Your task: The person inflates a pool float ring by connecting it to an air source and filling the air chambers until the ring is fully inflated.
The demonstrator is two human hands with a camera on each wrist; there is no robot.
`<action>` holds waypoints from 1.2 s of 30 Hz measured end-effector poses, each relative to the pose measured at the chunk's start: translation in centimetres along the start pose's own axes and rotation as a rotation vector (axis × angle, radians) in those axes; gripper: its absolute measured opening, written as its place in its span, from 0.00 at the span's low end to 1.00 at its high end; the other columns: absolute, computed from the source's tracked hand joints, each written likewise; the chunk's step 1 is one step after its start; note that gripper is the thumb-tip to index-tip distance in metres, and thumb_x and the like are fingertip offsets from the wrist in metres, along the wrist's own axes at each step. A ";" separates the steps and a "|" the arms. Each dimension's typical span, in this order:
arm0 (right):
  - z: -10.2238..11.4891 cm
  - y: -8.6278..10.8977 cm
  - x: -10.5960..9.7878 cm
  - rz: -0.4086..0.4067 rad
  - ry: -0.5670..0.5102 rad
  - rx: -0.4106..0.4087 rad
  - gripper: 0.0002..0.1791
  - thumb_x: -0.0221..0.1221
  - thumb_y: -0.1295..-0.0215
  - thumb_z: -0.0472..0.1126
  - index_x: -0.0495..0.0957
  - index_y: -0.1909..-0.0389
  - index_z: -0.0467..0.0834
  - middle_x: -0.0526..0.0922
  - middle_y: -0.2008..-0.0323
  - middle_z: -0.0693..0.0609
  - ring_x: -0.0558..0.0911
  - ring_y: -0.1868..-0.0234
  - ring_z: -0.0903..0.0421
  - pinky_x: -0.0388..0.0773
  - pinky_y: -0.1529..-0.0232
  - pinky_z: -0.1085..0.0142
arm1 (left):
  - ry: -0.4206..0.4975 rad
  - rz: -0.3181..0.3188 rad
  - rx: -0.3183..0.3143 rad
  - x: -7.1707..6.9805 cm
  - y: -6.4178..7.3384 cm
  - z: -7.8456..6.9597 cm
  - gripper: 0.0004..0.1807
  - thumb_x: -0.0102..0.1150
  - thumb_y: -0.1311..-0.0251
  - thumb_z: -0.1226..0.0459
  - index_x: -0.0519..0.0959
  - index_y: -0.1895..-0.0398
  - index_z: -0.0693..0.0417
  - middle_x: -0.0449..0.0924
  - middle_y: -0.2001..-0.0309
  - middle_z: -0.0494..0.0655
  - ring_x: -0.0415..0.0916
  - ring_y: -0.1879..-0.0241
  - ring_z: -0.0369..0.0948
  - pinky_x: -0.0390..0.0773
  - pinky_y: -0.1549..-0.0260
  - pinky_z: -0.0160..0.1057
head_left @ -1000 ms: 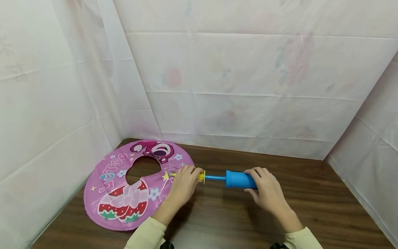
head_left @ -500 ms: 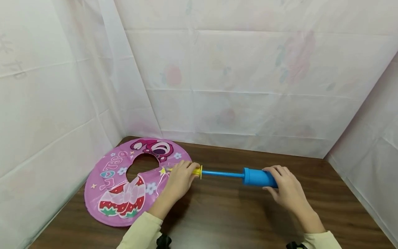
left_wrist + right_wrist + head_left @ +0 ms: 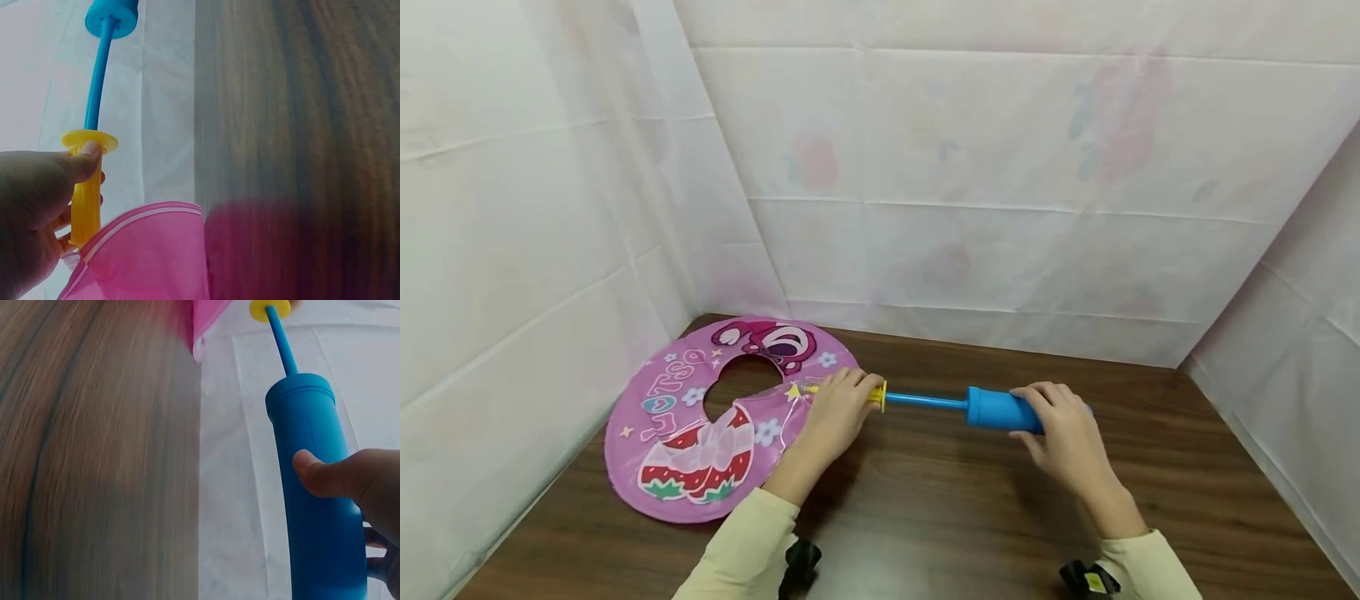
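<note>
A blue hand pump (image 3: pixel 1000 410) lies across the front of me, its blue rod (image 3: pixel 284 347) partly drawn out between body and yellow end. My right hand (image 3: pixel 1063 433) grips the blue body, thumb across its side in the right wrist view. With my left hand (image 3: pixel 833 417) I hold the yellow end piece (image 3: pixel 86 200), thumb just under its round flange. The pump's yellow tip meets the pink swim ring (image 3: pixel 625 450) near a yellow star; my fingers hide part of that joint. The ring looks rather flat, with a bear and strawberries printed on it.
Brown wood-grain table (image 3: pixel 955 517) spreads under everything. White sheets (image 3: pixel 985 167) with faint fruit prints hang behind it and along both sides. The ring lies near the left sheet.
The right hand first draws the blue body away to the right, lengthening the bare rod, then brings it partway back left. My left hand keeps its hold by the ring.
</note>
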State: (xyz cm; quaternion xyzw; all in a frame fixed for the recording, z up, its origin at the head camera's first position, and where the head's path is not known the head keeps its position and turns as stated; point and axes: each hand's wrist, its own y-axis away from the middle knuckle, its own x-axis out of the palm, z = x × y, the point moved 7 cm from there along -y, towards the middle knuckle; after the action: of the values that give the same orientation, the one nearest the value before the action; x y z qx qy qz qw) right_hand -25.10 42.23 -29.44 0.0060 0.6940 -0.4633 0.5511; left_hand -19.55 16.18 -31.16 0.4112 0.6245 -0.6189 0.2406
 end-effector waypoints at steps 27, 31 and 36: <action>7.0 -2.8 4.8 0.013 0.004 -0.047 0.32 0.78 0.63 0.46 0.80 0.54 0.43 0.83 0.60 0.48 0.80 0.58 0.50 0.78 0.56 0.53 | 0.011 0.004 -0.050 2.1 1.0 -1.0 0.17 0.70 0.49 0.60 0.77 0.57 0.51 0.83 0.62 0.48 0.75 0.60 0.46 0.75 0.56 0.45; 6.9 -2.8 5.1 0.038 -0.001 -0.030 0.32 0.78 0.62 0.46 0.79 0.52 0.45 0.82 0.59 0.48 0.79 0.57 0.50 0.78 0.55 0.53 | 0.000 0.020 -0.033 2.2 1.0 -1.1 0.17 0.70 0.49 0.60 0.77 0.56 0.50 0.82 0.61 0.46 0.75 0.60 0.44 0.76 0.57 0.43; 6.4 -2.9 4.8 0.051 0.000 -0.012 0.31 0.77 0.60 0.49 0.79 0.51 0.47 0.82 0.57 0.49 0.79 0.55 0.51 0.78 0.54 0.52 | -0.007 -0.016 0.011 1.7 0.9 -1.0 0.17 0.70 0.49 0.60 0.78 0.56 0.49 0.81 0.63 0.45 0.76 0.61 0.43 0.78 0.57 0.41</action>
State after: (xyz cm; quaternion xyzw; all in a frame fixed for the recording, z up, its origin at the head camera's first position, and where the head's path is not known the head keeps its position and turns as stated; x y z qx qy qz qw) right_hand -23.61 34.03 -31.04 0.0203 0.6964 -0.4447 0.5628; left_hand -19.54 17.41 -32.92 0.4053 0.6233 -0.6259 0.2357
